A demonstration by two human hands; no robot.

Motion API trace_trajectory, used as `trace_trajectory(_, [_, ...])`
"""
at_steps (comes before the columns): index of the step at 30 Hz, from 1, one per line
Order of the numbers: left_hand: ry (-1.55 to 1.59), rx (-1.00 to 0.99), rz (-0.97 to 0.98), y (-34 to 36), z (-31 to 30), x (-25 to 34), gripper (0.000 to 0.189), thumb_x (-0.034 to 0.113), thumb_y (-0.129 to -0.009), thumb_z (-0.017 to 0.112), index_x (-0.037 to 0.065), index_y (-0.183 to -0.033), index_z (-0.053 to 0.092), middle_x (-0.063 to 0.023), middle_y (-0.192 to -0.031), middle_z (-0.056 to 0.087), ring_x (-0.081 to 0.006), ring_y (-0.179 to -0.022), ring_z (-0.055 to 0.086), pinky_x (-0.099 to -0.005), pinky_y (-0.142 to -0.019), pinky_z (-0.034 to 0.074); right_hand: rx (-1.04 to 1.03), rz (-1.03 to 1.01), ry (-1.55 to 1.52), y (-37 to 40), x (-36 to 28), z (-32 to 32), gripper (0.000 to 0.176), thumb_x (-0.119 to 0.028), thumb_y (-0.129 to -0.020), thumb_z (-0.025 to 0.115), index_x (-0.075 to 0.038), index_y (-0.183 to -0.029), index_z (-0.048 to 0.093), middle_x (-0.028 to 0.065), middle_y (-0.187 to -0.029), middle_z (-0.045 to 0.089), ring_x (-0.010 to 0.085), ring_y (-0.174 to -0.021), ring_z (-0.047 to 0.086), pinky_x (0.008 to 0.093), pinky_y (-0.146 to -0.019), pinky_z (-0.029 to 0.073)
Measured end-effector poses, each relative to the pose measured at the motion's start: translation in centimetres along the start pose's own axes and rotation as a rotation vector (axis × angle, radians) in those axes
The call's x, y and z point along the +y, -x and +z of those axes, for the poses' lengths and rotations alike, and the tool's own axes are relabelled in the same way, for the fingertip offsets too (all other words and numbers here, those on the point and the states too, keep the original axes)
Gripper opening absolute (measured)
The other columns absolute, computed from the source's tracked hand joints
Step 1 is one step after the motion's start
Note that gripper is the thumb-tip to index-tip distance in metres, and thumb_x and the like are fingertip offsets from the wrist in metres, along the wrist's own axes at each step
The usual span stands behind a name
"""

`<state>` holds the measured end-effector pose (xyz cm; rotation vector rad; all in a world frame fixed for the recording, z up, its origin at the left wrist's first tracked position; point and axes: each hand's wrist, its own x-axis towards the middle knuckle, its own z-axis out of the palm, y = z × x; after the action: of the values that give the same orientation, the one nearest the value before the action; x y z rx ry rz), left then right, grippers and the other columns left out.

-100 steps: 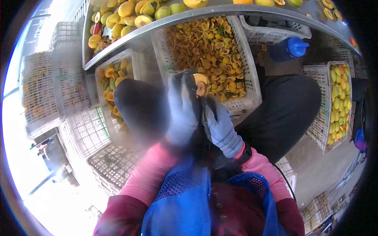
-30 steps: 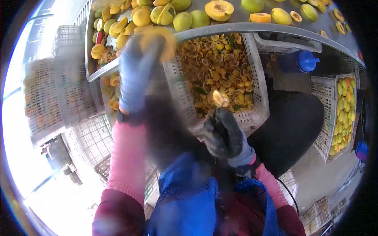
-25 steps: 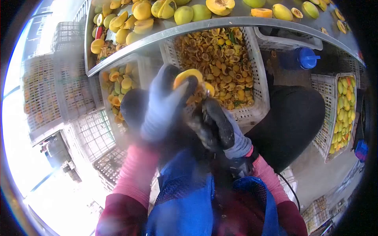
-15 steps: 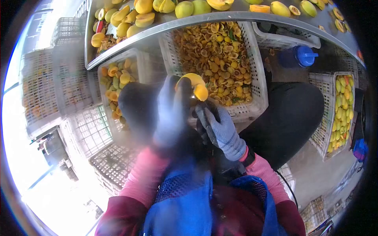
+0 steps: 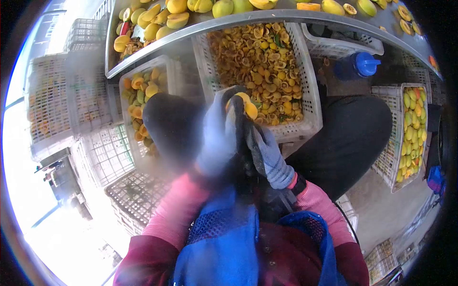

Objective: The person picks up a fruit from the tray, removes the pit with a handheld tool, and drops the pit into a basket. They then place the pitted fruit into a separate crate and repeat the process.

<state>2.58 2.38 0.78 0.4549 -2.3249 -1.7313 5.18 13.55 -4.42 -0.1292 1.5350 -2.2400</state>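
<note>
A cut yellow fruit (image 5: 249, 107) shows between my gloved hands, in front of my body and over the near edge of a white crate (image 5: 312, 105) of cut fruit pieces. My left hand (image 5: 222, 126), in a grey glove with dark fingers, is wrapped round the fruit from the left. My right hand (image 5: 264, 150) lies against it from below right, its fingers pressed together; what they hold, if anything, is hidden. Haze blurs the left glove.
A metal table (image 5: 191, 31) with whole and cut fruit runs across the top. A crate of fruit halves (image 5: 125, 107) is at the left, and a crate of whole fruit (image 5: 391, 143) at the right. A blue jug (image 5: 355, 66) stands behind my knee.
My left hand has moved right and closed further over the fruit, so less of it shows. Both hands are now closer together. The view has shifted slightly.
</note>
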Motion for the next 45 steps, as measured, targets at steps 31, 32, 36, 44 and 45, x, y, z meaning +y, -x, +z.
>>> trace_trajectory(31, [-0.092, -0.381, 0.176, -1.5, -2.9, -0.1, 0.032, 0.005, -0.080, 0.055, -0.001, -0.111, 0.050, -0.0164, -0.097, 0.058, -0.0248, -0.086, 0.057, -0.0319, -0.076, 0.047, -0.126, 0.459, -0.273, -0.9, -3.9, 0.5, 0.030, -0.036, -0.091, 0.048, -0.007, -0.100, 0.053, 0.0025, -0.071, 0.052, 0.0120, -0.051, 0.046, 0.0257, -0.042, 0.039])
trace_trajectory(32, [-0.137, -0.384, 0.169, -1.7, -3.0, 0.2, 0.032, 0.006, -0.079, 0.054, -0.001, -0.110, 0.051, -0.0169, -0.096, 0.059, -0.0261, -0.086, 0.058, -0.0321, -0.076, 0.047, -0.238, 0.635, -0.494, -1.0, -3.9, 0.1, 0.033, -0.040, -0.091, 0.047, -0.008, -0.098, 0.053, 0.0024, -0.069, 0.050, 0.0123, -0.048, 0.045, 0.0261, -0.040, 0.038])
trace_trajectory(36, [-0.187, -0.404, 0.169, -2.8, -2.8, 0.8, 0.030, 0.011, -0.080, 0.050, -0.002, -0.107, 0.054, -0.0155, -0.093, 0.061, -0.0254, -0.083, 0.060, -0.0313, -0.076, 0.047, -0.676, 1.011, -1.401, -1.4, -2.4, -1.1, 0.044, -0.053, -0.089, 0.039, -0.012, -0.092, 0.052, 0.0005, -0.062, 0.044, 0.0119, -0.041, 0.037, 0.0270, -0.035, 0.032])
trace_trajectory(44, [0.674, -0.242, -0.506, -0.1, -0.6, -1.7, 0.046, 0.042, -0.094, 0.038, 0.000, -0.102, 0.057, -0.0074, -0.086, 0.060, -0.0144, -0.081, 0.056, -0.0277, -0.076, 0.045, -0.802, 0.974, -1.901, -1.3, -2.6, -0.3, 0.048, -0.059, -0.089, 0.031, -0.015, -0.095, 0.046, -0.0007, -0.059, 0.038, 0.0126, -0.040, 0.034, 0.0280, -0.034, 0.029])
trace_trajectory(45, [0.789, -0.152, -0.547, 0.4, -0.2, -2.1, 0.046, 0.041, -0.094, 0.039, -0.001, -0.102, 0.056, -0.0076, -0.087, 0.060, -0.0146, -0.081, 0.056, -0.0277, -0.076, 0.045, -0.853, 0.902, -1.847, -1.7, -2.3, -0.4, 0.048, -0.059, -0.089, 0.031, -0.014, -0.095, 0.046, -0.0005, -0.059, 0.038, 0.0129, -0.040, 0.035, 0.0282, -0.035, 0.030])
